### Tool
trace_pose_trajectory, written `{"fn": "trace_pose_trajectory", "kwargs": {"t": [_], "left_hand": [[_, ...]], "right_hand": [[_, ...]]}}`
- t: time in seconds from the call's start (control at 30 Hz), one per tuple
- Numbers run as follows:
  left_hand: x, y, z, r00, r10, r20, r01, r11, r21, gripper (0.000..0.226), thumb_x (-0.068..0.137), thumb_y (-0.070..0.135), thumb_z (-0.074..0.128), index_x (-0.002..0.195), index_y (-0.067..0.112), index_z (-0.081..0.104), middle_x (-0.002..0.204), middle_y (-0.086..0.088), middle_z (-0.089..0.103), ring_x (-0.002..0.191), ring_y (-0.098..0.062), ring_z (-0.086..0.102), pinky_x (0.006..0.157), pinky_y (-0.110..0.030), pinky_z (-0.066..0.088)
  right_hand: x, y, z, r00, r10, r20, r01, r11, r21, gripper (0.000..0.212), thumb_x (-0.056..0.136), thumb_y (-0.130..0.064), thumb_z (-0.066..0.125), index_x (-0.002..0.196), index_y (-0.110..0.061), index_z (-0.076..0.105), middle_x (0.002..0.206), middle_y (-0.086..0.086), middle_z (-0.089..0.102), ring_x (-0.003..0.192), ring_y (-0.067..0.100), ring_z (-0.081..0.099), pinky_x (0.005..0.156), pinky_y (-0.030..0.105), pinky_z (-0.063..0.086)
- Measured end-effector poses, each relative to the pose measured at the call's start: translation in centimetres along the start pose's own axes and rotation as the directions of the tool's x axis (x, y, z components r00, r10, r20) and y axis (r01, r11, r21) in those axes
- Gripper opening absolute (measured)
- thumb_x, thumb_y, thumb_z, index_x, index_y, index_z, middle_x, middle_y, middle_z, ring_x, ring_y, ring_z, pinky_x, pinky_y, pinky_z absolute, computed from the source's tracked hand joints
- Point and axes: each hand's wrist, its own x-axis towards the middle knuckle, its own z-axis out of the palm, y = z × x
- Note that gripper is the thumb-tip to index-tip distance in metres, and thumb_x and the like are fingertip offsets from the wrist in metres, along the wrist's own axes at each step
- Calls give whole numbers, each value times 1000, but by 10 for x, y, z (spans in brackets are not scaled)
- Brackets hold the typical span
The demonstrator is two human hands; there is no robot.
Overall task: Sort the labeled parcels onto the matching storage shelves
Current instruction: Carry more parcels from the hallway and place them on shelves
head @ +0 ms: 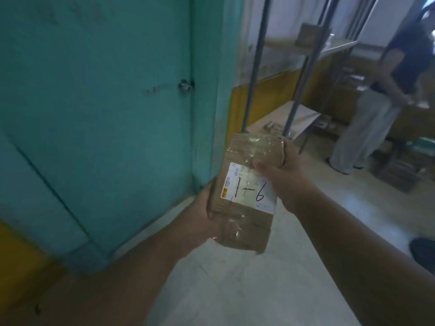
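Two hands [200, 208] grip parcel [247, 196] near shelves [294, 109]

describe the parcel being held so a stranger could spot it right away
Right of the teal door, in front of the metal shelves, both hands hold a brown taped parcel. Its white label reads "1-6" in black marker.

Dim, bluish, motion-blurred view, daylight glare upper right, wide-angle bending at edges.

Teal door [94, 102] at left, shut; metal latch [186, 85] on its right edge. Yellow lower wall [263, 97] beside it. Second person [376, 102] stands far right on pale floor [235, 278], blurred.
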Motion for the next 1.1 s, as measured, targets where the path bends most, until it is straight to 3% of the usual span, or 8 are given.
{"fn": "trace_pose_trajectory", "kwargs": {"t": [0.1, 0.17, 0.23, 0.53, 0.7, 0.83, 0.93, 1.1], "left_hand": [[49, 5, 64, 998, 6, -58, 1, 993, 118, 71, 87, 19, 76, 141, 51, 42, 121, 25, 69, 113, -1, 66, 100, -32, 51], [82, 7, 109, 999, -3, -36, 8, 993, 122, 46, 93, 39, 65, 127, 65, 47, 128, 24, 65, 121, -4, 62, 106, -41, 48], [111, 9, 153, 1000, -5, -7, 6, 991, 130, 39, 93, 48, 59, 121, 72, 47, 131, 23, 63, 124, -7, 59, 108, -47, 47], [251, 27, 274, 998, 1, 60, -10, 989, 146, 49, 102, 31, 53, 117, 77, 42, 122, 35, 61, 125, -3, 57, 106, -41, 49], [372, 48, 319, 990, 66, 122, -83, 986, 142, 55, 101, 28, 56, 115, 79, 41, 118, 33, 66, 113, -1, 65, 96, -40, 56], [465, 78, 371, 973, 152, 171, -181, 969, 169, 53, 99, 24, 61, 131, 61, 40, 112, 43, 63, 107, 14, 61, 99, -31, 52], [524, 100, 412, 959, 188, 214, -227, 958, 175, 54, 98, 25, 62, 132, 60, 37, 103, 50, 59, 101, 23, 57, 88, -11, 50], [622, 115, 476, 959, 254, 124, -277, 933, 229, 53, 93, 26, 69, 116, 65, 42, 109, 37, 61, 104, 15, 59, 85, -17, 50]], "right_hand": [[10, 0, -85, 995, 3, -97, 1, 999, 42, 47, 83, -6, 76, 116, -32, 54, 100, 2, 74, 88, 24, 75, 73, 47, 61], [14, -3, -141, 990, 3, -141, 1, 1000, 29, 47, 84, -5, 75, 118, -29, 53, 101, 3, 72, 85, 21, 75, 68, 40, 61], [20, -8, -192, 985, 15, -170, -12, 1000, 17, 48, 85, -5, 73, 122, -25, 51, 103, 4, 71, 84, 20, 75, 66, 38, 61], [104, 5, -349, 974, 19, -227, -25, 999, -20, 52, 82, -10, 78, 125, -23, 52, 106, 5, 73, 92, 23, 74, 78, 49, 61], [185, -15, -427, 938, -127, -321, 58, 975, -216, 49, 83, -20, 78, 122, -31, 51, 107, -5, 70, 90, 11, 73, 73, 33, 62], [238, -45, -499, 894, -238, -381, 99, 932, -349, 50, 85, -21, 76, 125, -29, 47, 109, -5, 67, 90, 8, 72, 72, 31, 62], [275, -64, -559, 873, -273, -404, 111, 918, -381, 54, 84, -26, 77, 126, -35, 45, 112, -4, 65, 94, 13, 72, 73, 37, 63], [347, -67, -650, 883, -297, -364, 164, 921, -354, 52, 80, -31, 80, 120, -42, 47, 115, 1, 66, 98, 25, 72, 71, 48, 62]]}}
